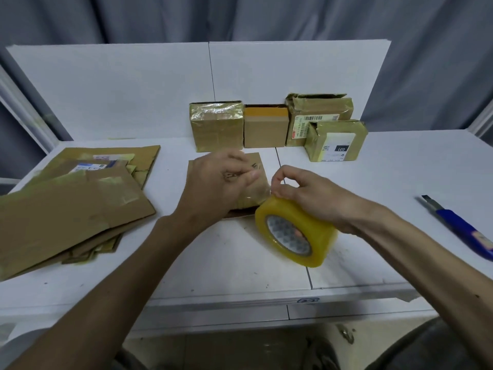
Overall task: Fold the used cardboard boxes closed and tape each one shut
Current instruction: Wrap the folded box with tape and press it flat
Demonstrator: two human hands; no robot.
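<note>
On the left of the worktop (240,257) lies a stack of flattened cardboard (74,204). At centre the left hand (218,185) is over a low box (258,162), its fingers (250,175) pinching the end of a clear tape strip (257,193). Just right, the right hand (309,194) grips the yellow tape roll (320,236), fingers curled round it. 4 boxes (217,129) stand behind; a blue knife (461,228) lies far right.
</note>
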